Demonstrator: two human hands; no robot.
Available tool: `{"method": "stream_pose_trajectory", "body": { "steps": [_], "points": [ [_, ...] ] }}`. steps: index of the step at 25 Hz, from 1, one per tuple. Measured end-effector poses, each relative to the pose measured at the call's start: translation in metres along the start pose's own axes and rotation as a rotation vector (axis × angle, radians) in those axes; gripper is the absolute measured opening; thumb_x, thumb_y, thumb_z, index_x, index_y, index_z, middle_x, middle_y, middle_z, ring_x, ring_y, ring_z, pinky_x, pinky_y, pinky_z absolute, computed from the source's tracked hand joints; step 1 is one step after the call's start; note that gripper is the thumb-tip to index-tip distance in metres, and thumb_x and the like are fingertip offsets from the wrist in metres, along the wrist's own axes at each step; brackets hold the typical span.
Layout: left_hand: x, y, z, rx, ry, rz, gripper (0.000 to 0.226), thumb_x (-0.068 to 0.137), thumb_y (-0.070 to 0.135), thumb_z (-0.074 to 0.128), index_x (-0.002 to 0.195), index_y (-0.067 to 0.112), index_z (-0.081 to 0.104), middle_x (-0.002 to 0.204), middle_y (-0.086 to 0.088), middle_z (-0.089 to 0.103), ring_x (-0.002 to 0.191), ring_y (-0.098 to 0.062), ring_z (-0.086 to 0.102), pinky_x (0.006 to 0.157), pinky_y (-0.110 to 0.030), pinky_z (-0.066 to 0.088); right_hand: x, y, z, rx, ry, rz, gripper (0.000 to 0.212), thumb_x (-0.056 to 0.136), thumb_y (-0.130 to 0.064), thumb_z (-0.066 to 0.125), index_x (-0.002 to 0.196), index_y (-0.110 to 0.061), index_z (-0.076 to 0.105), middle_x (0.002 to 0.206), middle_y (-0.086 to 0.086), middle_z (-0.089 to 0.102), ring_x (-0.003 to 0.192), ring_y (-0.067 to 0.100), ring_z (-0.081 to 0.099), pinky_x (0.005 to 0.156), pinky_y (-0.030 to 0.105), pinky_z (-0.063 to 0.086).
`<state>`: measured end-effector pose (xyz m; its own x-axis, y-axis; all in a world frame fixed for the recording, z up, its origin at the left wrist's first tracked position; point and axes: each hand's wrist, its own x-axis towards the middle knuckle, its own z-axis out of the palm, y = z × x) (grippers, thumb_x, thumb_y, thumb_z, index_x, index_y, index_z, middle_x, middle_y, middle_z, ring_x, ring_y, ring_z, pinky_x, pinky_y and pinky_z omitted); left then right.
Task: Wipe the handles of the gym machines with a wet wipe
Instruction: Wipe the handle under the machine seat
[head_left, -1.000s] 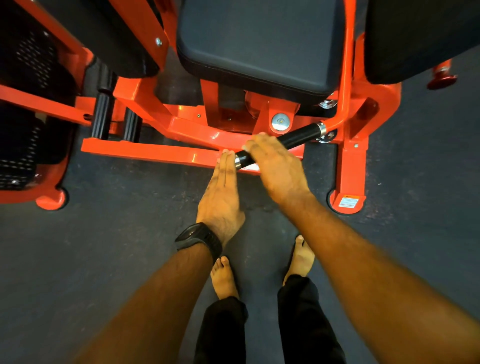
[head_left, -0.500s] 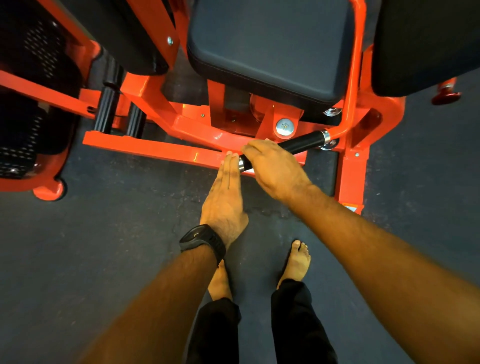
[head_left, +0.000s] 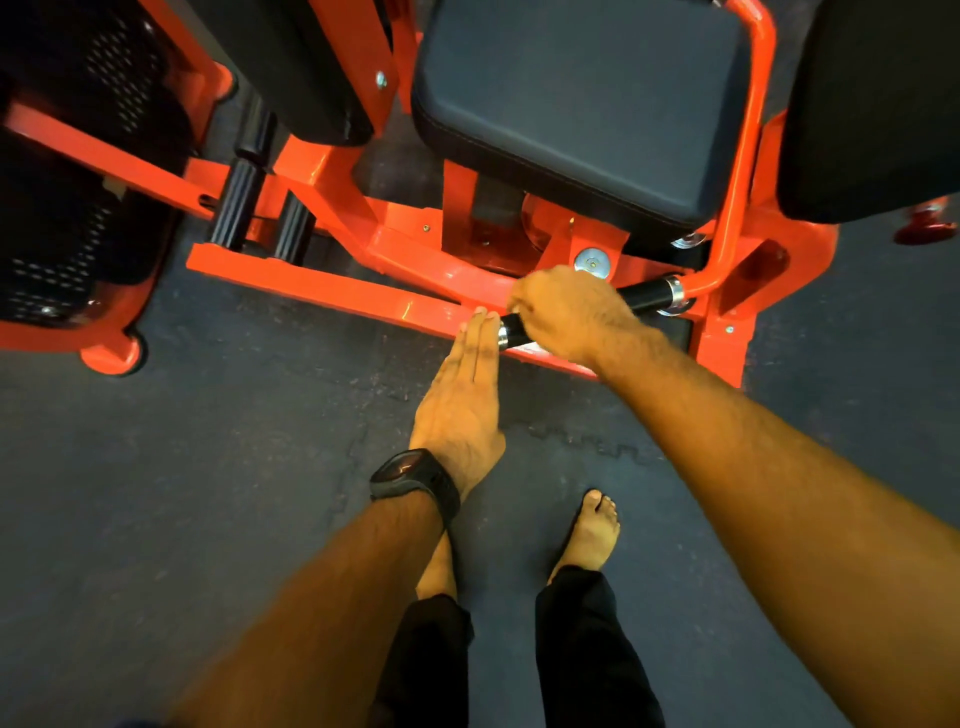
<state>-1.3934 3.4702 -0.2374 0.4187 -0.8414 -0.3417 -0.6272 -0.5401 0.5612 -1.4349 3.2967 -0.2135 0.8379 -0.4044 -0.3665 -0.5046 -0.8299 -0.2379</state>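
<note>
Now farther up the handle (head_left: 647, 297), the right grip (head_left: 569, 317) curls round it; the left grip (head_left: 460, 400), flat-fingered, touches its free end.

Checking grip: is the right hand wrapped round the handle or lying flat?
Wrapped: the right hand curls its fingers over the handle near its free end.

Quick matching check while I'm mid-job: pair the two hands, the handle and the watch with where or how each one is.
1. right hand
2. left hand
3. handle
4. watch

A. strapped on the left wrist
B. fingers straight, tips at the handle's free end
C. curled over the handle
D. black, fixed to the orange frame

Pairs: 1-C, 2-B, 3-D, 4-A.
</note>
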Motion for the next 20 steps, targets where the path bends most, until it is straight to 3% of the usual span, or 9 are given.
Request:
{"method": "stream_pose_trajectory", "body": {
  "steps": [2, 5, 6, 10, 13, 17, 20],
  "points": [
    [-0.001, 0.004, 0.001, -0.032, 0.003, -0.021, 0.113, 0.069, -0.008, 0.057, 0.157, 0.015, -0.010, 0.167, 0.002, -0.008, 0.154, -0.013, -0.005, 0.124, -0.032, 0.015, -0.010, -0.001, 0.005, 0.062, -0.006, -0.111, 0.025, 0.094, -0.019, 0.046, 0.105, -0.019, 0.068, 0.109, 0.009, 0.067, 0.101, 0.035, 0.063, 0.079, 0.040, 0.050],
    [-0.001, 0.002, -0.001, -0.020, 0.008, -0.016, 0.114, 0.070, -0.007, 0.059, 0.158, 0.016, -0.010, 0.167, 0.002, -0.008, 0.154, -0.013, -0.005, 0.125, -0.032, 0.013, -0.003, 0.035, -0.005, 0.154, -0.019, 0.192, 0.027, 0.094, -0.020, 0.046, 0.102, -0.023, 0.072, 0.108, 0.009, 0.065, 0.097, 0.034, 0.061, 0.083, 0.038, 0.048],
    [-0.001, 0.000, -0.001, -0.010, 0.008, -0.011, 0.114, 0.070, -0.007, 0.060, 0.158, 0.016, -0.009, 0.167, 0.002, -0.007, 0.154, -0.014, -0.005, 0.125, -0.032, 0.013, -0.001, 0.037, -0.004, 0.139, 0.000, 0.217, 0.028, 0.093, -0.019, 0.045, 0.101, -0.022, 0.072, 0.107, 0.010, 0.065, 0.098, 0.035, 0.061, 0.083, 0.038, 0.048],
    [-0.002, 0.003, 0.003, -0.027, 0.030, -0.016, 0.114, 0.067, -0.007, 0.059, 0.158, 0.013, -0.007, 0.167, -0.001, -0.005, 0.154, -0.015, -0.004, 0.125, -0.032, 0.013, -0.007, 0.012, 0.000, 0.087, -0.013, 0.051, 0.027, 0.096, -0.023, 0.041, 0.097, -0.018, 0.068, 0.104, 0.010, 0.066, 0.096, 0.035, 0.062, 0.078, 0.040, 0.051],
    [-0.001, -0.003, 0.000, 0.002, 0.021, 0.001, 0.115, 0.069, -0.005, 0.062, 0.158, 0.015, -0.008, 0.167, 0.000, -0.005, 0.152, -0.010, -0.008, 0.125, -0.029, 0.009, 0.002, 0.030, -0.001, 0.068, 0.003, 0.297, 0.027, 0.095, -0.019, 0.045, 0.110, -0.014, 0.067, 0.114, 0.015, 0.063, 0.102, 0.041, 0.062, 0.087, 0.045, 0.051],
    [0.000, -0.005, -0.002, 0.019, 0.021, 0.027, 0.115, 0.067, -0.007, 0.061, 0.159, 0.015, -0.006, 0.167, 0.001, -0.005, 0.148, -0.004, -0.009, 0.122, -0.024, 0.009, -0.021, 0.018, 0.009, 0.107, 0.090, 0.107, 0.028, 0.091, -0.009, 0.047, 0.105, -0.018, 0.069, 0.111, 0.009, 0.068, 0.101, 0.038, 0.064, 0.081, 0.043, 0.053],
    [-0.002, -0.005, -0.002, 0.015, 0.046, 0.029, 0.114, 0.064, -0.010, 0.058, 0.159, 0.013, -0.001, 0.168, -0.001, 0.000, 0.151, -0.008, -0.004, 0.121, -0.022, 0.008, -0.025, 0.044, 0.006, 0.059, 0.167, 0.319, 0.028, 0.087, -0.003, 0.049, 0.106, -0.012, 0.068, 0.105, 0.016, 0.069, 0.098, 0.040, 0.065, 0.081, 0.044, 0.051]
  ]
}}
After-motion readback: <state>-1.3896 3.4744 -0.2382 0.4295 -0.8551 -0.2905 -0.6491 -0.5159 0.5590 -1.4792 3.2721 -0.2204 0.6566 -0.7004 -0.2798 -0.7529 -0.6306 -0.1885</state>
